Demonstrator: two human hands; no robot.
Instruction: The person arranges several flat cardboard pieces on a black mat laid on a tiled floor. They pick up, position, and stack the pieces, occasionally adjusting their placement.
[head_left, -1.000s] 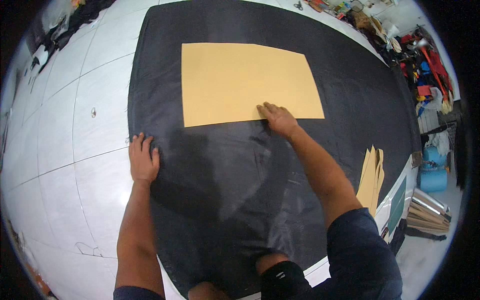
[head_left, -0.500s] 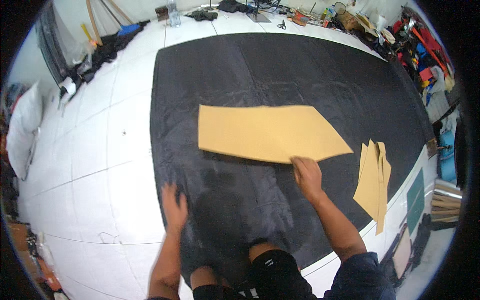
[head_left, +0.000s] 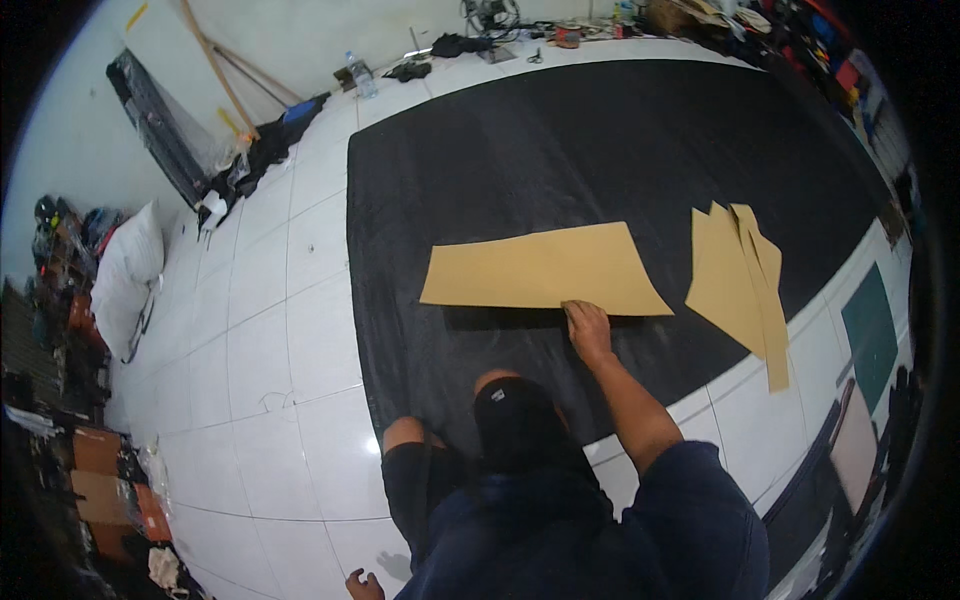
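Note:
My right hand (head_left: 588,330) is closed on the near edge of a large tan paper pattern piece (head_left: 545,268), pinching it right of its middle. That edge is raised, casting a shadow on the black fabric (head_left: 450,190) spread beneath it. At the bottom of the picture, my left hand (head_left: 366,586) hangs over the white tiles beside my leg, cut off by the lower edge. Its visible fingers are apart with nothing seen between them. Right of the large piece lies a loose group of smaller tan paper pattern pieces (head_left: 722,270), overlapping one another and reaching past the fabric's edge.
White tiled floor (head_left: 270,420) surrounds the fabric. A green sheet (head_left: 872,335) and a pale pink board (head_left: 853,450) lie at the right. Scissors (head_left: 535,56), a plastic bottle (head_left: 361,76) and a fan (head_left: 490,15) stand far off. A white sack (head_left: 128,280) rests at the left.
My left hand has drawn back from the fabric's left edge to beside my body. My right hand still grips the large piece, which has turned slightly. The view has shifted.

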